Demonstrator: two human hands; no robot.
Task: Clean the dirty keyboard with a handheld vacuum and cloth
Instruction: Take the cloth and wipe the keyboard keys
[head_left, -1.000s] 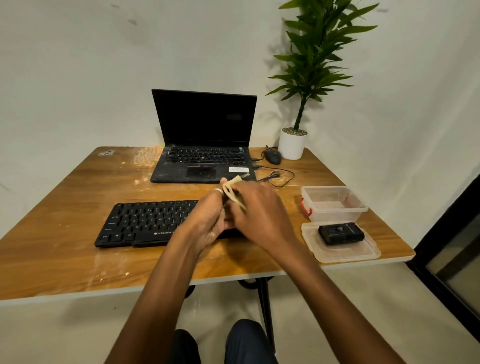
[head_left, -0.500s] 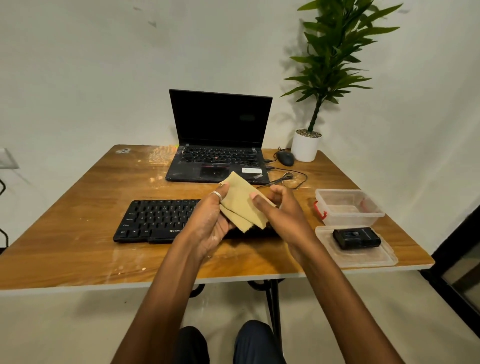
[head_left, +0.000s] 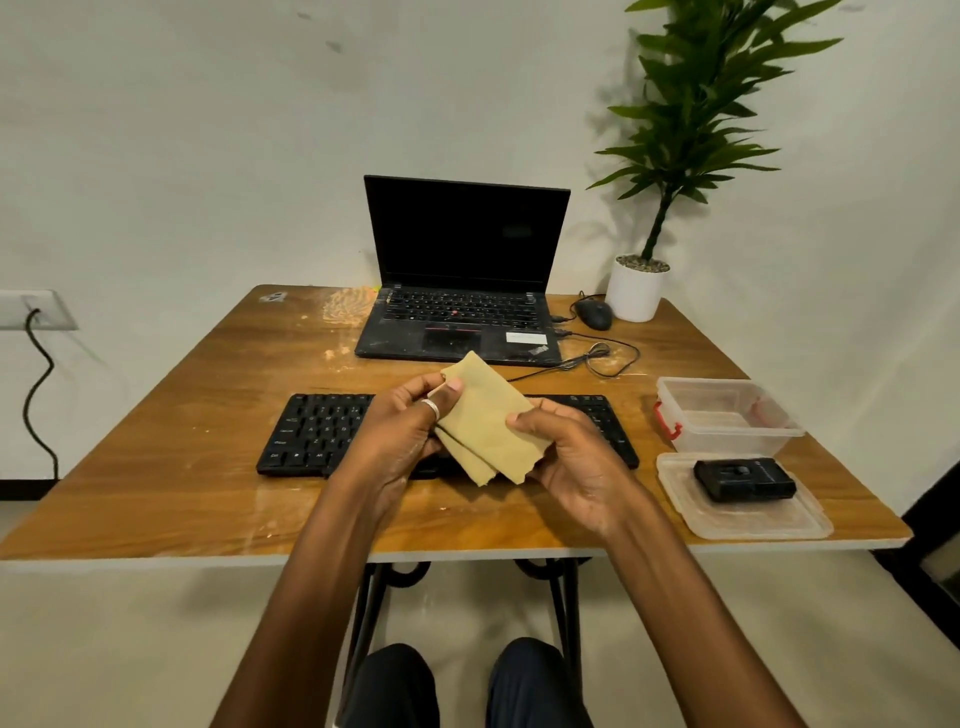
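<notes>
Both hands are holding the cloth (head_left: 488, 421) up over the middle of the keyboard (head_left: 317, 431), clear of the keys. Left hand (head_left: 400, 431) is pinching the cloth's upper left edge between thumb and forefinger, the other fingers curling loosely; a ring is showing on the thumb. Right hand (head_left: 566, 457) is gripping the lower right edge, thumb lying on top of the fabric, fingers tucking underneath. The cloth is tan, folded double, hanging slack between the two grips. The keyboard is lying flat on the table (head_left: 156, 467), parallel to the near edge, its centre hidden behind the hands. The vacuum (head_left: 743, 478), a small black unit, is sitting on a clear lid (head_left: 748, 519) at the near right, with an open clear box (head_left: 727, 415) just behind it. Farther back an open laptop (head_left: 462, 291) is standing with a dark screen, a mouse (head_left: 595, 314) and potted plant (head_left: 639, 286) to its right. The wooden tabletop is showing pale scuffs and dust. White walls are enclosing the corner.
</notes>
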